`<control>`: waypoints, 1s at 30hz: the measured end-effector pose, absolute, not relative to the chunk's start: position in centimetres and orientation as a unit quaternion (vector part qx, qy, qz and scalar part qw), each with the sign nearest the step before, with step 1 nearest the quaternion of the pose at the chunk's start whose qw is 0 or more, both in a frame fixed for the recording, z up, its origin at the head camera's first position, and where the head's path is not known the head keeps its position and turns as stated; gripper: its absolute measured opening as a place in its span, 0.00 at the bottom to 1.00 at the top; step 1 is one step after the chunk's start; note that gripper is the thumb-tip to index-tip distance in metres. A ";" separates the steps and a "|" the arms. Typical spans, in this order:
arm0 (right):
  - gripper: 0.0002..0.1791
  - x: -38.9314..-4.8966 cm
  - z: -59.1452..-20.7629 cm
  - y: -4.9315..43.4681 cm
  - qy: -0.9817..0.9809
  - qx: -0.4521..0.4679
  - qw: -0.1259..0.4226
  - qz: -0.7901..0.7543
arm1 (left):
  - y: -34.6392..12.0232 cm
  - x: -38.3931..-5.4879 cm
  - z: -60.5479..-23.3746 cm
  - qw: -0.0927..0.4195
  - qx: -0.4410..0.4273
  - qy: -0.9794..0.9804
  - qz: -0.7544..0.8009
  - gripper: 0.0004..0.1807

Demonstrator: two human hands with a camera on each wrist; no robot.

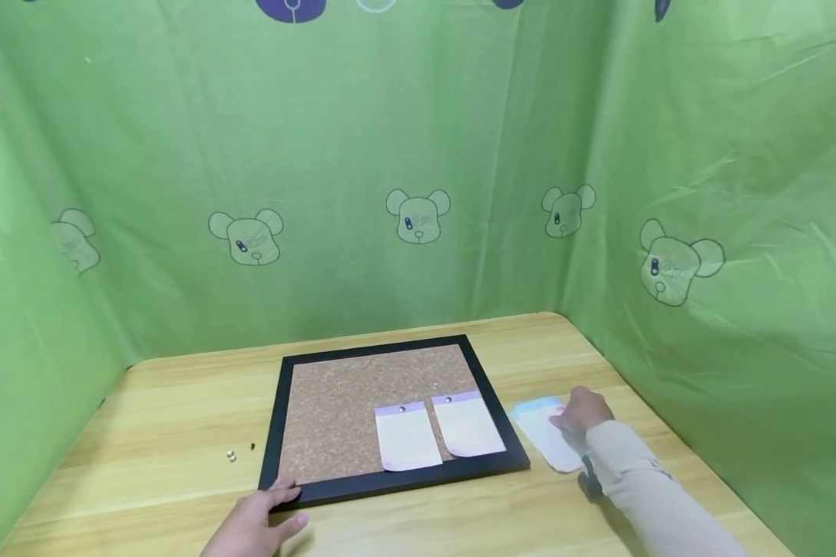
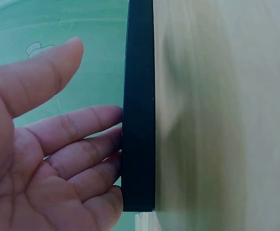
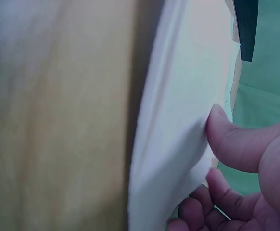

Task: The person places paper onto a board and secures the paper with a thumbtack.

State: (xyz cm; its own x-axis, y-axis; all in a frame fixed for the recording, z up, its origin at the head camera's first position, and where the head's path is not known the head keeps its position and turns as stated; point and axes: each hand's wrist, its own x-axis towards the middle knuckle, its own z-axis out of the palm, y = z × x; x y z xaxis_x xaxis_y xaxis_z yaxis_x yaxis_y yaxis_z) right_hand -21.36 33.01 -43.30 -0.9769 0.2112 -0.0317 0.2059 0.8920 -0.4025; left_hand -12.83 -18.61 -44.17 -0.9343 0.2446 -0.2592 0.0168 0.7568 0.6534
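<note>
A cork board (image 1: 334, 425) in a black frame (image 1: 376, 481) lies flat on the table. Two white note sheets with purple top strips, the left note (image 1: 408, 441) and the right note (image 1: 468, 425), are on its right half, each with a silver pushpin near the top. My left hand (image 1: 254, 517) rests its fingertips at the frame's front left corner, thumb apart, holding nothing. To the right of the board, a few loose note sheets (image 1: 539, 433) overlap, one with a blue strip. My right hand (image 1: 585, 414) pinches the edge of a sheet (image 3: 173, 144) there, thumb on top.
Two small silver pushpins (image 1: 231, 456) and a tiny dark piece (image 1: 252, 446) lie left of the board. A dark object (image 1: 589, 481) shows below the right wrist. Green curtains (image 1: 362, 278) hang behind the table and along both sides.
</note>
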 end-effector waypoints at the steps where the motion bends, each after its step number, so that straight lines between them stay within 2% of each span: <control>1: 0.20 -21.4 -43.3 33.0 -0.972 -0.108 0.006 0.209 | -18.6 -12.8 -44.2 0.167 0.069 0.922 0.342 0.30; 8: 0.27 -21.6 -43.3 33.0 -0.964 -0.128 0.009 0.232 | -18.5 -12.7 -44.0 0.154 0.067 0.923 0.347 0.30; 15: 0.17 -21.4 -43.4 33.1 -0.959 -0.111 0.027 0.260 | -18.6 -12.6 -44.0 0.149 0.065 0.925 0.344 0.29; 19: 0.17 -21.4 -43.6 33.3 -0.957 -0.110 0.024 0.269 | -18.6 -12.6 -44.0 0.155 0.059 0.924 0.346 0.30; 24: 0.22 -21.6 -43.4 33.5 -0.962 -0.091 -0.001 0.259 | -18.5 -12.5 -44.0 0.156 0.051 0.922 0.350 0.30; 30: 0.22 -21.7 -42.9 33.8 -0.959 -0.096 -0.047 0.262 | -18.4 -12.4 -44.0 0.146 0.066 0.924 0.348 0.29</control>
State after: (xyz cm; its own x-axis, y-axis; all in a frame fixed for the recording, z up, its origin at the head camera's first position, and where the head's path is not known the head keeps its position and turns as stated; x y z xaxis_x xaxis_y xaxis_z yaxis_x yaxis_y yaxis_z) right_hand -21.66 33.80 -42.92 -0.9770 0.1604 -0.1403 0.2095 0.8441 -0.4935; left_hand -12.45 -18.39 -44.02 -0.9490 0.2230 -0.2230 0.0204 0.7491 0.6622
